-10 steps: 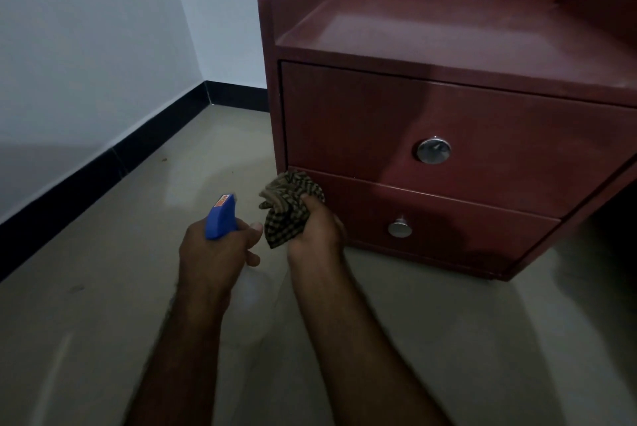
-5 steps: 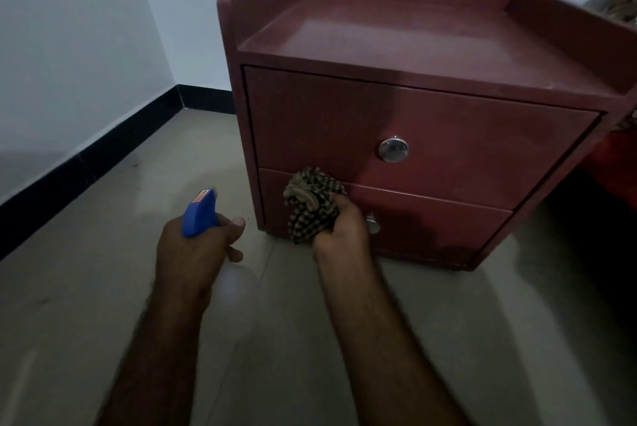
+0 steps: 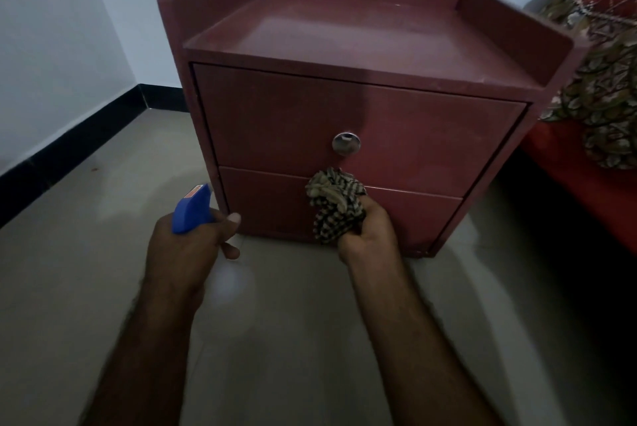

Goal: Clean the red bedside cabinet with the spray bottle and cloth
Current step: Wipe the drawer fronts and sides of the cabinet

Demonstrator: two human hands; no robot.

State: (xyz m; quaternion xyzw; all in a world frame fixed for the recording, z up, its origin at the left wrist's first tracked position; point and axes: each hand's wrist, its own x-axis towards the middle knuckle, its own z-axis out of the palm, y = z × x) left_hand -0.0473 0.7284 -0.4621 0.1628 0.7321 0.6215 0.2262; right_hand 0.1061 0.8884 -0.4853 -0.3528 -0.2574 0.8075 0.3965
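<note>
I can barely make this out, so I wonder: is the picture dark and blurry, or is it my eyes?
Head view: the room is dim, so the red cabinet looks dull; its upper knob catches a small glint; the wide lens splays the cabinet's sides outward; the forearms near the bottom edge are soft, while the cloth and spray bottle look fairly sharp.

Red two-drawer cabinet (image 3: 344, 115) is seen upright, drawers shut, with a checked cloth (image 3: 336, 205) bunched at its lower drawer and a blue-topped spray bottle (image 3: 191, 210) held just left of it.
</note>
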